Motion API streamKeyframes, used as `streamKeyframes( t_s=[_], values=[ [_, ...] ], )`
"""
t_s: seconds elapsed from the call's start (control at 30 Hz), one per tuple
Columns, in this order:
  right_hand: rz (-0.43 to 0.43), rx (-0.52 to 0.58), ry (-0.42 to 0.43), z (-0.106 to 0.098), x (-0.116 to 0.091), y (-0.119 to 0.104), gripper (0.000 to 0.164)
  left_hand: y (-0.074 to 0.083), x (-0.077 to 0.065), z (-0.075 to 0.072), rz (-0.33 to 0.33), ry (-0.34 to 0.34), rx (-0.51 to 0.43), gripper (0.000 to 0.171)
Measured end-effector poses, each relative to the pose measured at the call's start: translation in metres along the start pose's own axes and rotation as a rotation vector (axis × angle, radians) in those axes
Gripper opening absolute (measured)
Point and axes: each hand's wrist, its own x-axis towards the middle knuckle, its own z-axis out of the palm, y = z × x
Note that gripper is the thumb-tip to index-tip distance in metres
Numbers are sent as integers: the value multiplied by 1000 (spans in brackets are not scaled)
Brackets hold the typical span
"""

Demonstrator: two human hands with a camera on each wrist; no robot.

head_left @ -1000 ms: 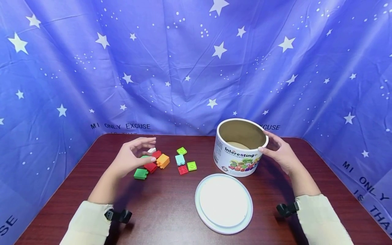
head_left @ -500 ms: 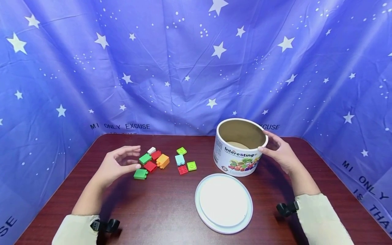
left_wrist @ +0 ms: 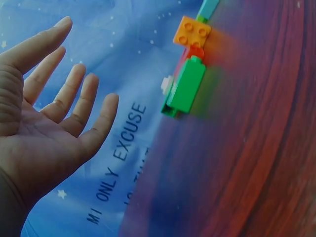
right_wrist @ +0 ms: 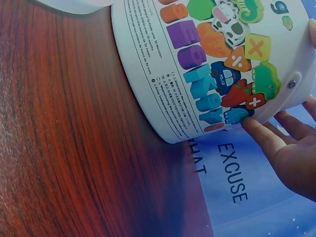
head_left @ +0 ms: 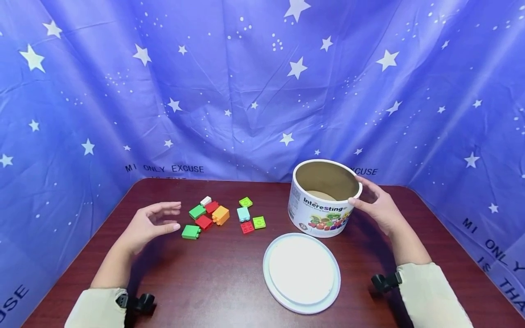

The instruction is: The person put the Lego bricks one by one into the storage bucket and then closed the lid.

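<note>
To the left of the toy blocks, my left hand (head_left: pixel 144 225) is raised with fingers loosely extended, and holds nothing. In the left wrist view its palm faces up beside a green block (left_wrist: pixel 188 85) and an orange block (left_wrist: pixel 192 33). My right hand (head_left: pixel 382 208) holds the right side of a white printed bucket (head_left: pixel 321 218), thumb in front and fingers farther back. The right wrist view shows that thumb (right_wrist: pixel 259 132) against the printed wall. Seen from above, the uncovered bucket has a tan bottom. Red blocks (head_left: pixel 203 222) and a white block (head_left: pixel 206 200) lie among the others.
A round white lid (head_left: pixel 301 273) lies flat in front of the bucket. Between the left pile and the bucket are a light blue block (head_left: pixel 243 214), lime pieces (head_left: pixel 259 222) and a flat red piece (head_left: pixel 247 228). A starry blue cloth (head_left: pixel 254 91) hangs behind the brown table (head_left: pixel 205 282).
My left hand has drawn back left from over the blocks, uncovering the green and white ones. My right hand and the bucket keep their places, while the view has shifted slightly.
</note>
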Motion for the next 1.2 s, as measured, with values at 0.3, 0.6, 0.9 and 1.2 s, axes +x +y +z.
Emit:
streamKeyframes(
  t_s=[0.3, 0.6, 0.9, 1.2],
  values=[
    [-5, -3, 8, -1, 1, 2, 75, -15, 1, -6, -134, -24, 115, 50],
    [-4, -20, 10, -1, 0, 2, 75, -28, 8, -5, -303, -132, 128, 58],
    [-4, -13, 9, -1, 0, 2, 75, -38, 12, -7, -327, -217, 156, 55],
    [-6, 3, 11, 0, 1, 2, 75, -39, 16, -3, -350, -240, 177, 51]
  ],
)
